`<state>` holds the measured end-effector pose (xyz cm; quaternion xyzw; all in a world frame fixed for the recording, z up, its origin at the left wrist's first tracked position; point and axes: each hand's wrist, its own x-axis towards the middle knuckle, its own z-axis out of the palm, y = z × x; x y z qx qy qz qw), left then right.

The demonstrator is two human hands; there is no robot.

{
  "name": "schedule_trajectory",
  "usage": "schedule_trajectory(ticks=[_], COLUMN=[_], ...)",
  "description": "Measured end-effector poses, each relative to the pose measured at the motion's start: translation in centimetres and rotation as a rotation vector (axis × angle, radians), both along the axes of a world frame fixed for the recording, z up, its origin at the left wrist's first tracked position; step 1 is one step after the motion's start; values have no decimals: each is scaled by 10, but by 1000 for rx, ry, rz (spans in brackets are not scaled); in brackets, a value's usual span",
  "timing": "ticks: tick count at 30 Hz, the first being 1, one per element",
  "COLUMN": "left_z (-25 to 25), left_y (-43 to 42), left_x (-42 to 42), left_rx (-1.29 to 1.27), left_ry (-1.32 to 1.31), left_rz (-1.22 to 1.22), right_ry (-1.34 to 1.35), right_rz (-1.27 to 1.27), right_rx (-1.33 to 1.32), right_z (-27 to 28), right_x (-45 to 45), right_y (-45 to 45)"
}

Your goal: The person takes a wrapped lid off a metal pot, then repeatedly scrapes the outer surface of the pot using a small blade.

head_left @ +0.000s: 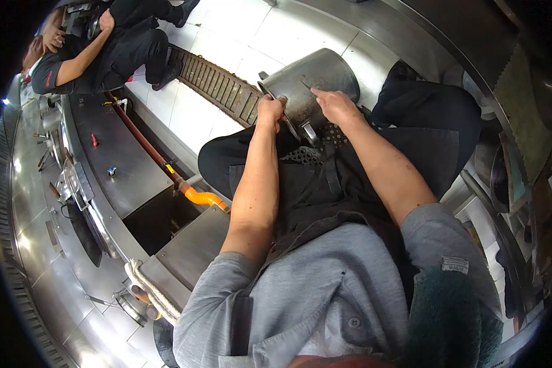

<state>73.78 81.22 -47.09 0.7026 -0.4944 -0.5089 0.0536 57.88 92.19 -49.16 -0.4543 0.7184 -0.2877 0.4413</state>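
Observation:
A large, stained metal pot lies on its side between my knees, its open rim turned to the left. My left hand is closed on the rim. My right hand rests against the pot's side, its fingers wrapped around a thin, dark, blade-like tool whose tip touches the metal; most of it is hidden in the grip. A metal handle sticks out from the pot toward me. Below it, a perforated metal piece shows near my apron.
A grated floor drain runs across the white tiles. Another person in dark clothes crouches at upper left. Steel cabinets and an orange hose stand on the left. Pans and shelving crowd the right side.

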Motion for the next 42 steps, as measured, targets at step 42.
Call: schedule_trajectory(ticks=[42], left_z=[18], left_y=[14], left_x=[-8], left_rx=[-12], left_ry=[-33], left_rz=[-45], right_ry=[29], right_rz=[-77], right_rx=[143], right_z=[-5], right_x=[-10], right_y=[10])
